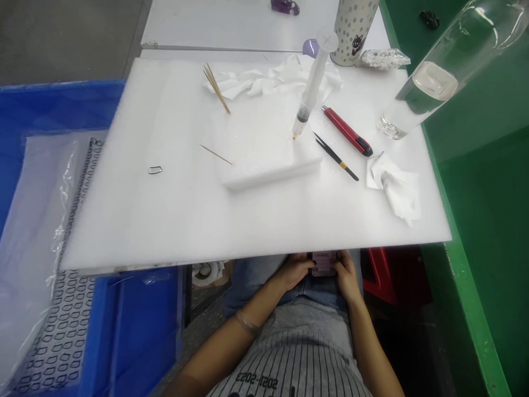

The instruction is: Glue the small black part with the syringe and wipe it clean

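Below the front edge of the foam-covered table, my left hand (pixel 295 270) and my right hand (pixel 346 274) grip a phone (pixel 324 266) from both sides over my lap. Its screen is lit, too small to read; the table edge hides its far end. On the table stands a white foam block (pixel 264 138). A syringe (pixel 309 88) with an amber tip leans over it, and a single toothpick (pixel 215 154) rests at its left. Beside the block lie black tweezers (pixel 336 160) and a red utility knife (pixel 347 130). A small dark-rimmed clear piece (pixel 155 170) sits alone on the left.
A glass bottle of clear liquid (pixel 433 82) stands at the right, near a dotted cup (pixel 353 33). Crumpled tissues (pixel 399 190) and several toothpicks (pixel 216 88) lie on the foam. Blue crates (pixel 136 325) at left hold a sheet of many dark-rimmed pieces (pixel 61 342).
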Demonstrator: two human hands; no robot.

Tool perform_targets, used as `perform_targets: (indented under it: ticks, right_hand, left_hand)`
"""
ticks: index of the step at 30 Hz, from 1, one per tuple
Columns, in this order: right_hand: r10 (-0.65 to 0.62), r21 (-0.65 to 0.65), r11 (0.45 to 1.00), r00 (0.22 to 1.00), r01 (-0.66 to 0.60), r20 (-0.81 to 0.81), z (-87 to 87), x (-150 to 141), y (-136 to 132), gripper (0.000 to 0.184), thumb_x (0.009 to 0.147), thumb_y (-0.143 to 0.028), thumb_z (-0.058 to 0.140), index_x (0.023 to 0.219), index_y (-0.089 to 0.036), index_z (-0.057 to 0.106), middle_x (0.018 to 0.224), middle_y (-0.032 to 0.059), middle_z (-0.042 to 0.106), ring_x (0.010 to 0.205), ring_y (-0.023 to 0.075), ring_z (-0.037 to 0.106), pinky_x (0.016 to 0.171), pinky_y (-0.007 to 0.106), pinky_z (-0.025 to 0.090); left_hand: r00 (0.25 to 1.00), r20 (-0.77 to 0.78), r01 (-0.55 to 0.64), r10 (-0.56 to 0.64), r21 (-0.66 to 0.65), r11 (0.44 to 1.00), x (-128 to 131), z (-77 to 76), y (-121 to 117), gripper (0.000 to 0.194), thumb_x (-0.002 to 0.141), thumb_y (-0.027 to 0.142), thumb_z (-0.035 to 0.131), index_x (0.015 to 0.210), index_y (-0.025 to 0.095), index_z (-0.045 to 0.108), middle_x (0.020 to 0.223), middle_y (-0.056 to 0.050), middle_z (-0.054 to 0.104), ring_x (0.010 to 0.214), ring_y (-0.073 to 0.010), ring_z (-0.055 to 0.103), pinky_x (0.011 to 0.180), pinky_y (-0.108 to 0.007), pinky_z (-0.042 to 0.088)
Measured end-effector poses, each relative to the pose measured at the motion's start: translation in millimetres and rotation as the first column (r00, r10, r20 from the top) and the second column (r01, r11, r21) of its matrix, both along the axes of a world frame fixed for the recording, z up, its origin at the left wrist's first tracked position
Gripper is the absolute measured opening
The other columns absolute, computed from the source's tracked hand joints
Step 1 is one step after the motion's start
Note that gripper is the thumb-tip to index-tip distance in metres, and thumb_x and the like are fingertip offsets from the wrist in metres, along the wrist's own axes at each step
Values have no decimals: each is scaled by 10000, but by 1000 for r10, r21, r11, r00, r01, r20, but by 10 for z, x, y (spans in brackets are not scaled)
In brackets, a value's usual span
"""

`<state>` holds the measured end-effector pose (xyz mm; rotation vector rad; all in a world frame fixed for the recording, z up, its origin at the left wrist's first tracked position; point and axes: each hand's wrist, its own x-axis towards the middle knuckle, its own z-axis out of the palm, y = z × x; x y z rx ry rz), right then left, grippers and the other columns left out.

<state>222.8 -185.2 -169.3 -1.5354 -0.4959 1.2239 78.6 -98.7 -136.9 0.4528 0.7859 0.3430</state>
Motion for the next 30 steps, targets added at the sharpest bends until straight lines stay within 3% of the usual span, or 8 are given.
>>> perform_targets:
  ticks: [10, 15, 23, 30]
  right_hand:
    - [-3, 30, 1000, 997, 5, -75, -112, 33, -72, 479, 727, -263, 588, 1199, -262, 673, 1199, 33, 703, 1162, 299, 610, 1063, 481, 445]
    - [6, 41, 999, 996, -2, -90, -106, 21, -70, 507, 721, -261, 594, 1225, -250, 648, 1233, 50, 692, 1193, 308, 599, 1067, 487, 444]
    - [65, 144, 989, 985, -42, -161, -51, -2, -65, 553, 734, -220, 619, 1282, -283, 596, 1325, 43, 642, 1257, 290, 574, 1041, 445, 472]
    - [24, 98, 995, 991, -11, -130, -26, -13, -42, 560, 699, -242, 635, 1257, -275, 591, 1376, 41, 616, 1343, 302, 508, 1126, 488, 406]
  left_hand:
    - [1000, -14, -12, 12, -5, 1000, 7, -33, -6, 286, 600, 177, 753, 879, 127, 710, 1067, -129, 714, 1153, -333, 602, 992, -413, 455]
    - [999, -16, -47, 47, -16, 999, 9, -76, -22, 321, 657, 309, 783, 909, 126, 703, 1100, -142, 705, 1157, -342, 598, 982, -440, 468]
    - [993, -54, -101, 100, -5, 995, 28, -99, -35, 417, 677, 327, 792, 1032, 138, 683, 1056, -115, 719, 1110, -312, 623, 973, -418, 467]
    - [998, -46, -47, 47, 1, 999, 2, -114, -38, 253, 596, 168, 736, 843, 117, 712, 949, -117, 724, 1035, -323, 637, 928, -407, 461]
